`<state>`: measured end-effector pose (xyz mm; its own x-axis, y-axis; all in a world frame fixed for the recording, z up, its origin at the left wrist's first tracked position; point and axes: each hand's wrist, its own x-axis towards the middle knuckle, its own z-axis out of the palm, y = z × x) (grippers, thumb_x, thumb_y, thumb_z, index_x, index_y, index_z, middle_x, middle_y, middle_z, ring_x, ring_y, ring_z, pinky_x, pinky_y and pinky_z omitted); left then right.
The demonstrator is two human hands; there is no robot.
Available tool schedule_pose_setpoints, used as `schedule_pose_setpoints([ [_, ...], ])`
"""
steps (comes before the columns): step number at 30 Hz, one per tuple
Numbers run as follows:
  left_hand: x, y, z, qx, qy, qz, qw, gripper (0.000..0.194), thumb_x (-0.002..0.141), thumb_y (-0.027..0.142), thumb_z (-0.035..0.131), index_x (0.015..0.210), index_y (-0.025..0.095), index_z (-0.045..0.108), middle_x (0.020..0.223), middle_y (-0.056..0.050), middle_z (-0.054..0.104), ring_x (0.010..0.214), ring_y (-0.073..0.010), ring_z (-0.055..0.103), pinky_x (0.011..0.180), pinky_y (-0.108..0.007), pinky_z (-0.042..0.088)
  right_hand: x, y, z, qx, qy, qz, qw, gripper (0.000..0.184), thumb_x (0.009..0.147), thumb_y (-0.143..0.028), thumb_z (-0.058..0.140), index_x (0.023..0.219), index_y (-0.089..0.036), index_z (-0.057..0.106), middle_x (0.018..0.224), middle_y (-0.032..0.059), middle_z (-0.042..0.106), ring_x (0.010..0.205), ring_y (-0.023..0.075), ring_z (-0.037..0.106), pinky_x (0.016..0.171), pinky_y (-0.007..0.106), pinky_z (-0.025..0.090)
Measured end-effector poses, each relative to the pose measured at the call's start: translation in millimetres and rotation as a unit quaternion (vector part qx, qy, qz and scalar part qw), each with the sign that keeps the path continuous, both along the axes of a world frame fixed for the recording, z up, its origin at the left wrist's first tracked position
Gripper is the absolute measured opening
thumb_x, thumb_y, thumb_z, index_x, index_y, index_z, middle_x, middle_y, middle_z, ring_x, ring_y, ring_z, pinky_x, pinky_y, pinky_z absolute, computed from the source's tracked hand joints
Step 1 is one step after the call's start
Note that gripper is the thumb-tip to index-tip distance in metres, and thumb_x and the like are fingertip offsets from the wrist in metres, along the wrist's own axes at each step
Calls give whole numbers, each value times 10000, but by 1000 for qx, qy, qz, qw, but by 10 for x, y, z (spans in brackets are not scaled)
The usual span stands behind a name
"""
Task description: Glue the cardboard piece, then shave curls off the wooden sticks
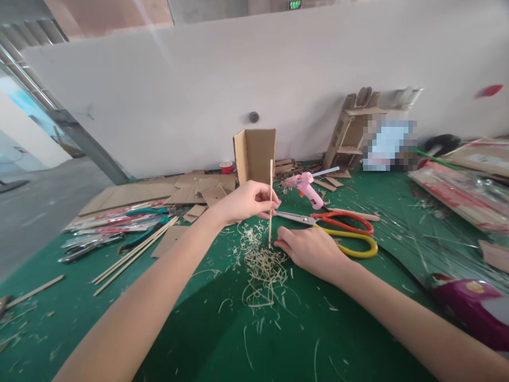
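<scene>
On our worktop [214, 339] we have a folded cardboard piece [260, 154] standing near the middle of the far edge, a cup [226, 168] to its left, a cardboard shelf [338, 139] to its right. Nearer us lie a glue gun [305, 185], then scissors [312, 220]. Mid-worktop, our left hand [254, 204] and right hand [310, 248] flank a stick [271, 178] above shavings [264, 265]. Spare sticks [149, 241] lie toward the left edge.

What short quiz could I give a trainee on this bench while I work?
1. Which hand pinches the upright thin wooden stick near mid-height?
2. Fill in: beyond the scissors lies a pink ____.
3. True or false: both handle loops of the scissors are one colour.

Key:
1. The left hand.
2. Glue gun.
3. False: one is orange, the other yellow.
</scene>
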<state>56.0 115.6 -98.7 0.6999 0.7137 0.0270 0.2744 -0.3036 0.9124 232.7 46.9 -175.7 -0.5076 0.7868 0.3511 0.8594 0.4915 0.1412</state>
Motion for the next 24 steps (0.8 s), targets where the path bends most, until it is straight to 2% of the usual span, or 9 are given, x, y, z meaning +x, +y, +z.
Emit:
schedule_pose_setpoints([
  [6,-3,6,-10,13,-4,-8,1000,143,775,288,571,812,150,570,739,-28,582,782,-165,610,719,-335,537,-33,17,-20,66,59,-45,995,303,919,-361,303,768,-185,498,621,16,603,516,109,493,477,281,119],
  [11,-1,0,-5,12,-4,-2,1000,143,774,282,578,815,145,573,743,-34,593,784,-167,613,719,-337,540,-49,-18,-14,13,3,-9,1000,275,904,-394,340,790,-202,501,547,-15,572,421,99,435,472,283,84],
  [16,3,-15,4,10,-3,-10,1000,141,778,278,570,817,142,576,742,-34,591,782,-166,616,718,-338,542,-38,-2,-15,55,54,-43,996,308,922,-367,290,766,-191,488,624,10,596,530,120,493,484,277,121],
  [21,-2,0,-8,10,-6,-5,1000,143,775,278,569,813,140,574,746,-35,589,788,-166,613,714,-327,539,-16,5,-11,0,16,-6,1000,264,904,-373,344,792,-195,503,586,-5,582,476,102,449,481,275,122],
  [24,0,-7,2,16,5,0,1000,150,772,280,570,816,137,569,734,-38,600,771,-160,613,708,-325,534,-7,-4,-24,18,20,-10,1000,289,911,-370,323,777,-187,500,565,-6,573,456,93,438,474,275,120],
])
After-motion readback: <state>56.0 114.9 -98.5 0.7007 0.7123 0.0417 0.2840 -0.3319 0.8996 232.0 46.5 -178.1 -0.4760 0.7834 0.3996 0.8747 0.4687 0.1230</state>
